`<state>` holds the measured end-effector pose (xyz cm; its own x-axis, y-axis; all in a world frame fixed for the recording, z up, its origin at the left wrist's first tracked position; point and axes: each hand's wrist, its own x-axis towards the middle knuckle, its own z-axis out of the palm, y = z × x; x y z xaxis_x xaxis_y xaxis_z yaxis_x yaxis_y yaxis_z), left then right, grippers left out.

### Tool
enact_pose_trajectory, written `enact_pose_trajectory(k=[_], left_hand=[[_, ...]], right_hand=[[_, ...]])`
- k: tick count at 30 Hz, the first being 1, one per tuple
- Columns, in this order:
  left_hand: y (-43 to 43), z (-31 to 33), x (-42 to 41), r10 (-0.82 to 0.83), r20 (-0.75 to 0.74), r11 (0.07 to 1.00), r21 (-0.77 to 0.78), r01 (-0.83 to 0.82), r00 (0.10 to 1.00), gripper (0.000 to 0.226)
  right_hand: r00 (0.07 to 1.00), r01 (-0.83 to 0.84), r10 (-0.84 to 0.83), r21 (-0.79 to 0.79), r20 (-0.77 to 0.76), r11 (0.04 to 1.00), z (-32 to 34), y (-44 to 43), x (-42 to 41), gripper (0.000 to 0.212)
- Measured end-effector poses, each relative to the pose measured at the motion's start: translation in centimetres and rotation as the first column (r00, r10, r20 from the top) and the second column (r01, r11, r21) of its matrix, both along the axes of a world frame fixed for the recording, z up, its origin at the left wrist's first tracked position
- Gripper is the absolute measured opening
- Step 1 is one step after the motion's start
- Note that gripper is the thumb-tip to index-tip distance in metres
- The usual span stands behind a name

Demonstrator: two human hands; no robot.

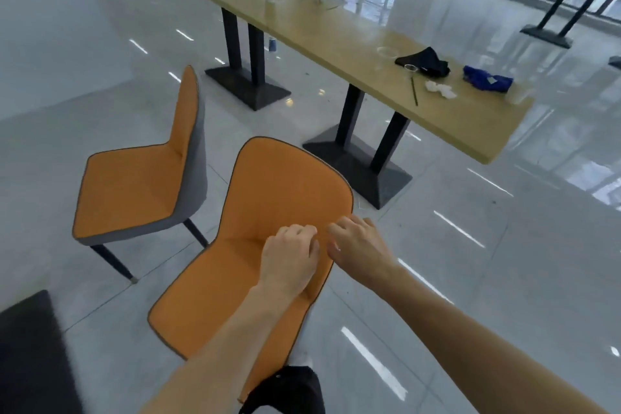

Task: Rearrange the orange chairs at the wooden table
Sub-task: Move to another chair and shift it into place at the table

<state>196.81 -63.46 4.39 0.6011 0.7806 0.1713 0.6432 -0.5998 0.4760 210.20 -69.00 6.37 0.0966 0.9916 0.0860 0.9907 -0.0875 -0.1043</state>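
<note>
A single wide-angle head view looks forward and steeply down from standing height — close over the nearer orange chair (268, 212) and both forearms, facing the wooden table (353, 44) that runs away diagonally toward far windows — straight lines bowing at the edges.

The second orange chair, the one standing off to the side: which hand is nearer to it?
Left. The left hand lies over the near chair, on the side toward the second chair. The right hand is at the near chair's opposite edge, farther away.

Both hands, left (290, 254) and right (361, 250), curl at the near orange chair's (268, 198) side edge. A second orange chair (141, 178) stands beside it, near the wooden counter (336, 33).
</note>
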Motion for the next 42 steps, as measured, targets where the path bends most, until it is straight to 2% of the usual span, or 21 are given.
enact_pose_trajectory(k=[5, 10, 15, 20, 27, 32, 36, 39, 42], left_hand=[[6.6, -0.8, 4.4, 0.125, 0.013, 0.992, -0.013, -0.125, 0.992, 0.033], [14.4, -2.0, 8.6, 0.300, 0.049, 0.950, -0.107, -0.294, 0.953, 0.033], [19.1, -2.0, 10.1, 0.460, 0.067, 0.877, -0.192, -0.441, 0.886, 0.032], [20.9, -1.2, 9.8, 0.603, 0.085, 0.793, -0.166, -0.586, 0.793, 0.025], [19.4, -2.2, 9.6, 0.836, -0.009, 0.540, -0.159, -0.826, 0.548, 0.018], [17.6, -3.0, 10.9, 0.953, -0.123, 0.254, -0.169, -0.952, 0.276, 0.018], [16.7, -1.8, 14.7, 0.988, -0.149, 0.011, -0.178, -0.984, 0.039, 0.018], [16.7, -1.3, 18.7, 0.984, -0.165, -0.103, -0.191, -0.976, -0.071, 0.021], [16.7, -1.9, 22.4, 0.970, -0.190, -0.192, -0.199, -0.961, -0.154, 0.038]], right_hand=[[0.990, -0.141, 0.141, -0.014, 0.004, 0.990, -1.2, 8.4, 4.8, 0.017], [0.955, -0.296, 0.297, -0.060, 0.020, 0.953, -2.0, 18.2, 9.4, 0.019], [0.866, -0.493, 0.500, -0.128, 0.024, 0.860, -2.8, 25.0, 11.2, 0.019], [0.716, -0.693, 0.698, -0.113, -0.003, 0.712, -2.7, 30.4, 10.5, 0.007], [0.404, -0.904, 0.915, -0.153, -0.011, 0.398, -5.0, 35.2, 7.7, 0.008], [0.143, -0.973, 0.987, -0.193, -0.070, 0.127, -6.8, 37.6, 6.2, 0.016], [-0.086, -0.987, 0.987, -0.120, -0.138, -0.103, -7.1, 38.5, 7.3, 0.017], [-0.288, -0.953, 0.939, -0.036, -0.189, -0.300, -7.2, 39.4, 8.7, 0.013], [-0.463, -0.878, 0.846, 0.004, -0.264, -0.479, -7.6, 40.8, 9.9, 0.014]])
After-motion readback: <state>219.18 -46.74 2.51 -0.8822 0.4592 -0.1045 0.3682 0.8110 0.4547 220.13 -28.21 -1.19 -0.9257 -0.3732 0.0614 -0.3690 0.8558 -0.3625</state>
